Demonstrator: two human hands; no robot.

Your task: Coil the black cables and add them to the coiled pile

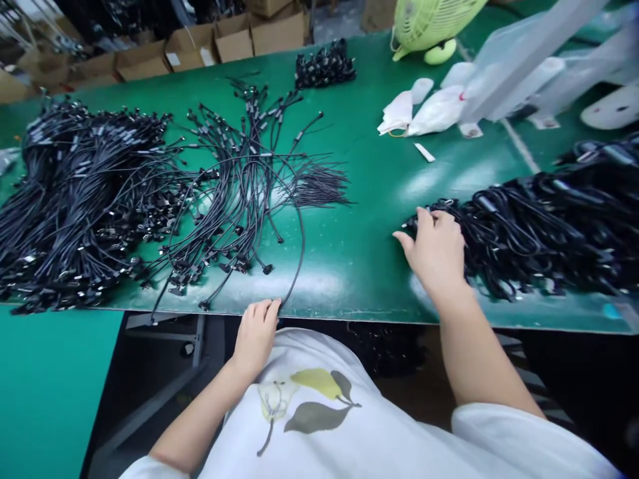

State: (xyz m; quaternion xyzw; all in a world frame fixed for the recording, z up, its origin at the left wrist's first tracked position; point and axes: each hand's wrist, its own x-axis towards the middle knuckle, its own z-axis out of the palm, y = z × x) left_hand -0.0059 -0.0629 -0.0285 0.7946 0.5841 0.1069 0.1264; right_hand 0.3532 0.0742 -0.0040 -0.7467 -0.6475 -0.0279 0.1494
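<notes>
At the table's front edge my left hand (257, 332) is closed on one end of a black cable (301, 249). The cable curves up from my fingers to the loose heap of cables (244, 179) in the middle. My right hand (436, 253) rests at the left end of a long pile of folded, bundled cables (529, 226). Its thumb stands apart from the fingers, whose tips touch the pile; no cable shows gripped there. Left of the middle heap lies a thick pile of black cables (94, 179) with small plugs at their ends. Short black ties (322, 185) fan out beside the middle heap.
A small stack of black parts (325, 64) sits at the back of the green table (349, 266). A light green fan (429, 26), white bags (439, 110) and a grey metal post (536, 60) stand back right. Cardboard boxes (190, 48) line the far side.
</notes>
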